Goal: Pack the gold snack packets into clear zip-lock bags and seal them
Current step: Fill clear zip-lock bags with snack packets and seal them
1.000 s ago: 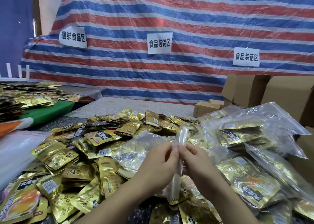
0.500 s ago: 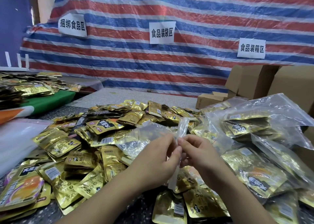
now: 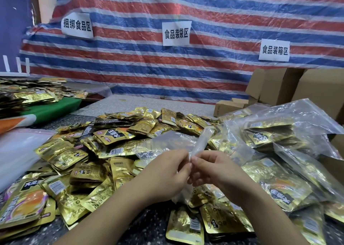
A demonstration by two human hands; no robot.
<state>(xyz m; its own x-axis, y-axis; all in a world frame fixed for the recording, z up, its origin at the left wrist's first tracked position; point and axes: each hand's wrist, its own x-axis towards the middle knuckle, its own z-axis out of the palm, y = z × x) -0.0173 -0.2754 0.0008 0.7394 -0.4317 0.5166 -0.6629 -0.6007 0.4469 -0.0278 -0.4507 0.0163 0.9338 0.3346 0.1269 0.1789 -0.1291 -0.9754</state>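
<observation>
- The left hand (image 3: 163, 172) and the right hand (image 3: 214, 170) are meeting above the near side of the gold packet heap (image 3: 115, 151), and both are pinching the same clear zip-lock bag (image 3: 200, 142) at its edge with thumb and fingertips
- The bag is standing up from the fingers as a narrow, folded strip, and its upper end is leaning a little to the right; whether its seal is closed, I cannot tell
- The heap is covering the middle of the speckled table (image 3: 130, 103), and some loose packets are lying just below the hands, partly hidden by the wrists
- To the right of the heap, filled clear bags (image 3: 279, 131) with gold packets inside are lying one over another, touching the heap
- Behind these bags, brown cardboard boxes (image 3: 275, 84) are standing
- To the left of the heap, a pile of flat clear plastic (image 3: 18, 151) is lying, and farther left a second heap of packets (image 3: 33, 94) is resting on a green surface (image 3: 55, 109)
- Behind the heap, a striped red, blue and white tarp (image 3: 186, 68) is hanging with three white paper signs (image 3: 176, 33) on it
</observation>
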